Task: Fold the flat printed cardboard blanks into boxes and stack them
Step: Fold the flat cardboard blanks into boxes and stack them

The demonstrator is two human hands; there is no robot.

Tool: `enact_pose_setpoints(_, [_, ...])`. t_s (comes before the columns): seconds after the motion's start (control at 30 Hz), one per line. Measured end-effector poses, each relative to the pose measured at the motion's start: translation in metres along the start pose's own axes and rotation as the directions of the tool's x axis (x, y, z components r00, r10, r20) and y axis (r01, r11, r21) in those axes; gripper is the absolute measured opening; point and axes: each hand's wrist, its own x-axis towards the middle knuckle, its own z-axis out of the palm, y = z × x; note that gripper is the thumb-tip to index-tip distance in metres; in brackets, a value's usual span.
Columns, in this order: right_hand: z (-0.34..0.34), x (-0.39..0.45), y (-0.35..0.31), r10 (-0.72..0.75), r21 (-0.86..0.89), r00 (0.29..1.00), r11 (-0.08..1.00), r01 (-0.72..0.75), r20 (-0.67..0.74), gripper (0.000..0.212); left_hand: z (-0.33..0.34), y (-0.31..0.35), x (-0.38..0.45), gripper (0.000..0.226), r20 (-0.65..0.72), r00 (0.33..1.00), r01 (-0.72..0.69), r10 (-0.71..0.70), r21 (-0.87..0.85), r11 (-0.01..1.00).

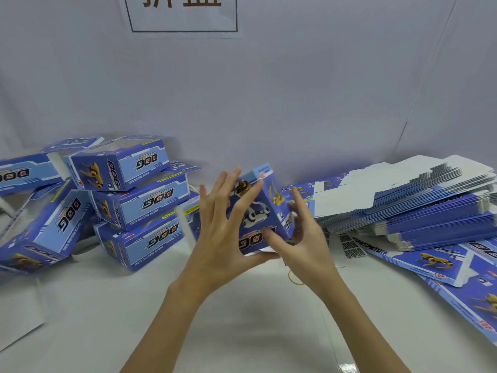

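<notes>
1. Head view: a folded box (pixel 258 211) sits between both hands above the tabletop (pixel 242 319).
2. Left hand (pixel 223 224) presses it with spread, straight fingers.
3. Right hand (pixel 304 238) grips its right side, fingers curled.
4. Finished boxes (pixel 129 200) pile left; flat blanks (pixel 419 208) stack right.

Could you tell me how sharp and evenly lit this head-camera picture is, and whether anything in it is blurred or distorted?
Head view: soft, even light with only a faint shadow under the arms; the box in hand and right hand are slightly motion-blurred, the left hand less so; wide-angle bending tilts the folded boxes and flat blanks at the edges; a small glare patch near the bottom edge.
</notes>
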Motion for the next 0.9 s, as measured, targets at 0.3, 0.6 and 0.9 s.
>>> enact_pose_setpoints(0.3, [-0.004,-0.001,0.021,-0.438,-0.537,0.858,0.671,0.511,0.268,0.081,-0.016,-0.01,0.012,0.068,0.395,0.561,0.588,-0.728,-0.809,0.014])
enact_pose_setpoints(0.6, [0.008,-0.003,0.016,0.169,0.107,0.976,0.977,-0.184,0.136,0.092,-0.01,-0.034,-0.008,0.071,0.545,0.578,0.604,-0.608,-0.786,-0.13])
enact_pose_setpoints(0.9, [-0.011,-0.004,0.022,0.285,0.016,0.875,0.949,-0.316,0.392,0.11,-0.005,-0.04,-0.016,0.086,0.404,0.543,0.677,-0.736,-0.729,0.1])
